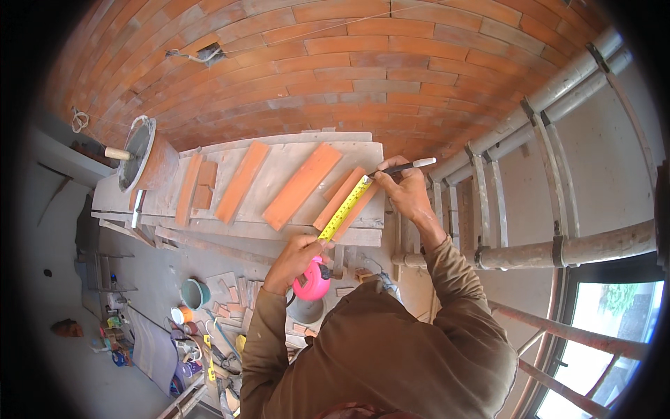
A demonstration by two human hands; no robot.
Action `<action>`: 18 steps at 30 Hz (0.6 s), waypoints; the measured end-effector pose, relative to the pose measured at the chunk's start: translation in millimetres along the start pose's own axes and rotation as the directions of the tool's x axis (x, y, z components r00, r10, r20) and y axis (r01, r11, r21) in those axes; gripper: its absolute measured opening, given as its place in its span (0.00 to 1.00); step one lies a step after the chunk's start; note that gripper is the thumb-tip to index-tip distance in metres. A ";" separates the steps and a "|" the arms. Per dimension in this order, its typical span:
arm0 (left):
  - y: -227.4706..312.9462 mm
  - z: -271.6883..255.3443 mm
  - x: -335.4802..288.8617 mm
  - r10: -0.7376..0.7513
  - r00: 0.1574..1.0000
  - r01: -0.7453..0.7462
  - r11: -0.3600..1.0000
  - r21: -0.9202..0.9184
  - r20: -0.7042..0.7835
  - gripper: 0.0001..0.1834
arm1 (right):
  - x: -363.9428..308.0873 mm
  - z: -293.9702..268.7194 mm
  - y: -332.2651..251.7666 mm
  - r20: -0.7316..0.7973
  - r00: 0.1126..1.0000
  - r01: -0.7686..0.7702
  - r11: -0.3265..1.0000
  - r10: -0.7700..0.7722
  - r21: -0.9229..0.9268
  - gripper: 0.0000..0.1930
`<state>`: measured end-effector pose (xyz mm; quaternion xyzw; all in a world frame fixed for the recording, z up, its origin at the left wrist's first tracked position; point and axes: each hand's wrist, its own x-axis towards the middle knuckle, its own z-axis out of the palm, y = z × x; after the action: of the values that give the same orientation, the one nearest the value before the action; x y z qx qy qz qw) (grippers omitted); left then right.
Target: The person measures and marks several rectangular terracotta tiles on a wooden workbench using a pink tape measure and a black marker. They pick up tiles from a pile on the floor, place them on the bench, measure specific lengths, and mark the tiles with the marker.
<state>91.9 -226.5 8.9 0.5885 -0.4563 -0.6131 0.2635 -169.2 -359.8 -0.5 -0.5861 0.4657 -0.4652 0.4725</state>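
My left hand [299, 262] is closed around a pink tape measure [312, 281] at the front edge of a plank platform [244, 150]. Its yellow blade [345, 208] runs out along an orange brick strip [360, 213], up to the strip's far end. There my right hand [407, 190] grips a black marker [399, 167] with a pale end, its tip near the blade's end hook. Beside the blade lies another brick strip [338, 198]. Farther left on the planks rest more strips, among them a wide one [302, 187] and a narrower one [242, 183].
An orange brick wall [335, 70] rises behind the platform. A mortar bucket [155, 157] with a wooden handle stands at its left end. Scaffold pipes [558, 255] run along the right. Below on the floor are a green bucket [195, 294], brick offcuts and tools.
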 end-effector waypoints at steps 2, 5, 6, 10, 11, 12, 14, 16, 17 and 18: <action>0.6 -1.3 -0.2 -0.024 1.000 0.024 1.000 0.010 0.011 0.20 | -0.7 0.3 -1.0 0.006 1.000 0.004 1.000 -0.004 -0.018 0.07; -2.2 -3.1 0.7 -0.043 0.999 0.043 0.999 0.005 0.026 0.19 | -0.4 -0.6 -6.2 0.013 1.000 0.023 0.996 -0.022 -0.084 0.08; -3.3 -3.2 1.0 -0.046 0.998 0.046 0.999 0.000 0.030 0.19 | -0.4 0.0 -6.3 0.011 0.999 0.035 0.996 -0.034 -0.082 0.08; 3.1 1.3 -2.0 -0.002 1.000 0.002 1.000 -0.006 0.008 0.20 | 0.4 -0.8 -7.0 0.019 0.999 0.051 0.993 -0.049 -0.104 0.08; 1.2 1.9 -1.7 0.009 1.000 -0.009 1.000 -0.020 0.002 0.20 | 0.5 -1.0 -7.7 0.024 0.999 0.046 0.992 -0.044 -0.116 0.07; 0.0 2.5 -1.6 0.019 1.000 -0.019 0.999 -0.034 -0.003 0.20 | 0.4 -1.1 -9.5 0.026 0.998 0.055 0.991 -0.053 -0.122 0.07; -0.1 0.9 -1.5 -0.024 1.000 0.024 1.000 -0.013 0.001 0.20 | -0.4 -1.3 -14.4 0.028 0.997 0.071 0.989 -0.068 -0.132 0.07; 3.8 0.4 -2.0 -0.057 0.998 0.057 0.998 -0.002 0.007 0.20 | -0.5 -1.9 -18.6 0.039 0.997 0.069 0.987 -0.064 -0.145 0.06; 9.2 0.7 -4.0 -0.068 0.998 0.068 0.998 0.000 0.011 0.21 | -0.8 -2.3 -19.3 0.044 0.997 0.068 0.986 -0.062 -0.152 0.06; 11.5 1.2 -5.1 -0.079 0.997 0.079 0.997 0.001 0.015 0.21 | -2.1 -3.5 -18.4 0.034 0.999 0.041 0.987 -0.036 -0.154 0.05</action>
<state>89.1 -227.0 21.3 0.6017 -0.4347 -0.6273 0.2357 -171.0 -355.9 17.9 -0.6371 0.4813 -0.4276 0.4238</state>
